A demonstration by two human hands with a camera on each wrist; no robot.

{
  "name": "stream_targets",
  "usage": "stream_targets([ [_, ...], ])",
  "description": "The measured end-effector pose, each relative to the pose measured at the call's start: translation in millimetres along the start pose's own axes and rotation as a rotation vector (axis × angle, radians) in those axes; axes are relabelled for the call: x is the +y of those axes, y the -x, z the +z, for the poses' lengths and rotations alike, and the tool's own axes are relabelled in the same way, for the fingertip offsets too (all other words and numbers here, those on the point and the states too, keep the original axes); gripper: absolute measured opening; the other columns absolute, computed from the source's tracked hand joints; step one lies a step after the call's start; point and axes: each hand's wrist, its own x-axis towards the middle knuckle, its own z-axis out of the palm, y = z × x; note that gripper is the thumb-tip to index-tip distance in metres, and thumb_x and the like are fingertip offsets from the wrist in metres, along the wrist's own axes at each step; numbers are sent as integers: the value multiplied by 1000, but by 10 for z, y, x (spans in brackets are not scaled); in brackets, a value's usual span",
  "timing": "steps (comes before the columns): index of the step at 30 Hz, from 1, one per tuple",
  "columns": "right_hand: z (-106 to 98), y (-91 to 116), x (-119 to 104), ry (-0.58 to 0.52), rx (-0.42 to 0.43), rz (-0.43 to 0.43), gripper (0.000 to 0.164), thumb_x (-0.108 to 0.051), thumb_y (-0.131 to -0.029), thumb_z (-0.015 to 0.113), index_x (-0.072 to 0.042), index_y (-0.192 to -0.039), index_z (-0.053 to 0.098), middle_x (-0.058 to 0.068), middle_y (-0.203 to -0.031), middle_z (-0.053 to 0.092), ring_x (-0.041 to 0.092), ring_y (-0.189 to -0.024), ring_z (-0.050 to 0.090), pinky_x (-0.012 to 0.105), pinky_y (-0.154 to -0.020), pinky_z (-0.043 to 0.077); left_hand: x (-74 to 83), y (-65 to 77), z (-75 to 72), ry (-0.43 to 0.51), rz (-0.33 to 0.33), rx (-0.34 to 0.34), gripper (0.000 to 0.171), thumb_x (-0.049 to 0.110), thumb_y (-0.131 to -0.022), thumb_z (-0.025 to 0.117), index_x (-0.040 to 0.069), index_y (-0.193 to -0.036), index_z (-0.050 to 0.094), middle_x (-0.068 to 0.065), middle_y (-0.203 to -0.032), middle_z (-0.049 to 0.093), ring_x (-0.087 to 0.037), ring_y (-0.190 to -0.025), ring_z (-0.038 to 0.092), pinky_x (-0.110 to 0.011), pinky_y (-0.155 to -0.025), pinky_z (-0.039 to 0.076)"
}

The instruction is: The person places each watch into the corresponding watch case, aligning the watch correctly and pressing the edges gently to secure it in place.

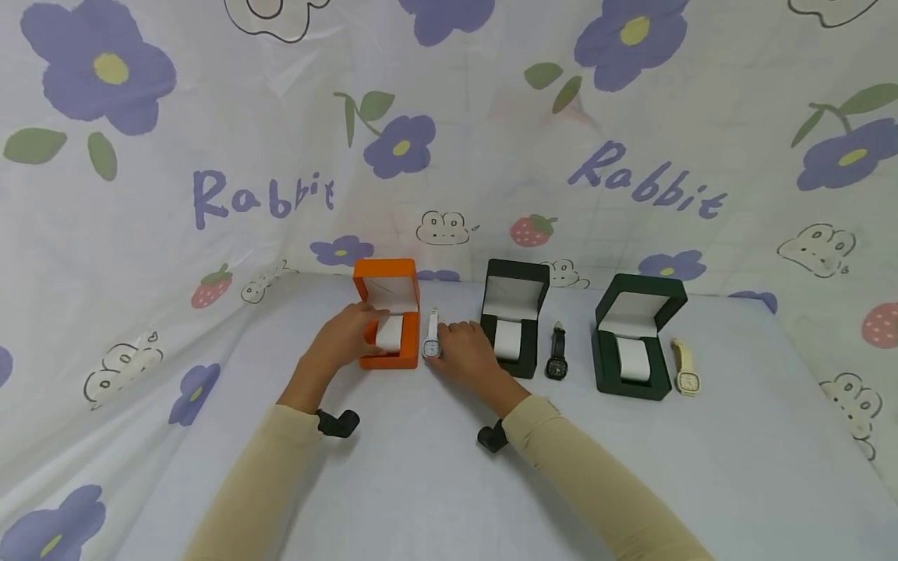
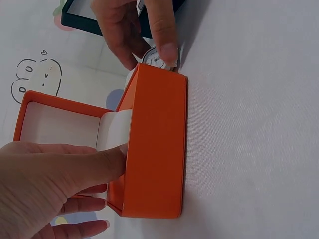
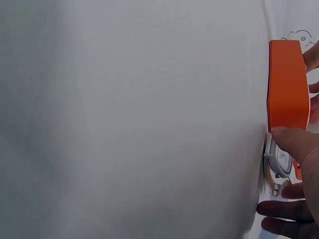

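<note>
An orange watch box point(image 1: 410, 361) stands with its lid raised. My left hand point(image 1: 344, 336) reaches in from its left side, thumb and forefinger at the white cushion point(image 1: 390, 335) inside; in the left wrist view the thumb point(image 2: 107, 167) dips behind the front wall. Just right of this box lies a silver wristwatch point(image 1: 431, 343) with a pale strap and a squarish dial. My right hand point(image 1: 468, 349) has its thumb point(image 3: 294, 142) at the watch case and its fingers on the far side, gripping the watch by its edges.
Two dark green watch boxes, one in the middle point(image 1: 531, 351) and one to the right point(image 1: 609, 378), stand with lids up and white cushions inside. A black wristwatch point(image 1: 557, 362) lies between them, a gold wristwatch point(image 1: 687, 374) at far right. A patterned cloth point(image 1: 477, 171) hangs behind.
</note>
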Motion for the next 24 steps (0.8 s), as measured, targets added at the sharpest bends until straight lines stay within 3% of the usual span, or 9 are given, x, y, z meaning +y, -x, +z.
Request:
stream_targets([
  [8,23,-39,-79,10,14,52,53,-52,-87,77,-2,-102,69,11,-92,67,29,-92,63,47,-97,51,62,-47,6,-54,-26,-12,74,27,-77,91,9,-141,61,-17,-129,60,-32,-116,55,-47,-104,51],
  [15,65,-72,-102,23,9,110,53,-54,-85,78,-2,-94,71,8,-88,61,26,-88,59,41,-89,52,134,-64,-8,-63,-18,-1,67,24,-75,93,6,-134,67,-20,-126,59,-33,-113,54,-48,-103,52],
  [20,72,-68,-112,11,23,110,46,-51,-86,78,-5,-80,70,7,-81,60,25,-82,60,41,-81,53,171,-85,-10,-89,-37,-17,66,24,-75,93,7,-134,67,-20,-128,57,-33,-113,51,-48,-102,52],
  [24,84,-59,-123,4,32,103,44,-47,-88,78,-5,-79,70,8,-81,62,26,-82,61,42,-80,54,171,-104,13,-113,-51,-16,68,23,-74,93,8,-135,66,-22,-132,55,-34,-114,51,-48,-101,53],
])
